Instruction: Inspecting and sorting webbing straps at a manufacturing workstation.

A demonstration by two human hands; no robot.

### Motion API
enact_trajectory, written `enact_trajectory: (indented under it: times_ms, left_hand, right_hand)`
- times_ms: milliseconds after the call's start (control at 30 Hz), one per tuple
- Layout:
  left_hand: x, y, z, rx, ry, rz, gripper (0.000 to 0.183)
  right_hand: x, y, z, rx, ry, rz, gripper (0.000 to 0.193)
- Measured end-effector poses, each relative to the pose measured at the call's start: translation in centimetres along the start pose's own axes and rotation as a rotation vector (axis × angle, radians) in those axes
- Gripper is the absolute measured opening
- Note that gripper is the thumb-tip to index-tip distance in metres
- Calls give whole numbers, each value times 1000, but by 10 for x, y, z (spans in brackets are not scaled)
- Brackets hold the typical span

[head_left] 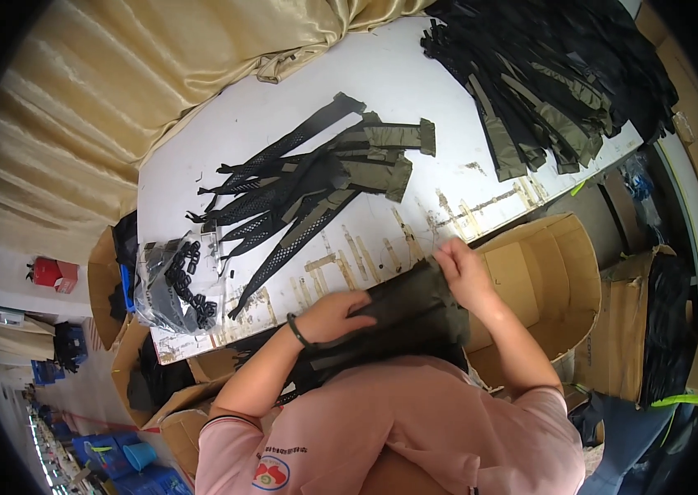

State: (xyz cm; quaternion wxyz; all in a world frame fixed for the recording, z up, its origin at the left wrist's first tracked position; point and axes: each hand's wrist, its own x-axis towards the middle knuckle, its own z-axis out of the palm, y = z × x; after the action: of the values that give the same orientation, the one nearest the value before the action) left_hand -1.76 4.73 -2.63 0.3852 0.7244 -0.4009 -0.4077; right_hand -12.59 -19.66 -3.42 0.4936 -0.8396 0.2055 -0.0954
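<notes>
- Two bare hands (334, 320)
- One dark wristband (296, 331)
- One white table (407, 62)
- Two strip piles (334, 175) on it
- Cardboard boxes (522, 276) — at least four
- Black buckles (184, 282) — too overlapped to count

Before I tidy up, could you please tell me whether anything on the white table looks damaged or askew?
Yes: ragged, yellowish tape-like strips mar the near side of the white table, looking worn against its cleaner far side.
</notes>
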Motion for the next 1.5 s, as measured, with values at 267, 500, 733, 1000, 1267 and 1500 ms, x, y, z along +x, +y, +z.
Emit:
enact_trajectory:
  times_ms: [267,500,733,1000,1267,1500]
  left_hand:
    - [6,-23,-28,429,97,-115,27]
    - [99,-77,-147,949,1024,65,27]
    - [76,-9,-150,570,683,26,15]
    - [-41,39,-84,-609,-157,-140,15]
    - [-69,-20,-79,284,51,-60,48]
    - [42,-14,3,-50,433,150,38]
  right_hand:
    - [20,9,-26,-383,-177,149,24]
    - [52,-28,45,-117,-325,-307,20]
    - [55,1,50,387,-593,52,36]
    - [100,13,37,1496,-253,318,41]
    - [59,2,37,1184,78,334,6]
    - [11,-30,73,557,160,-152,35]
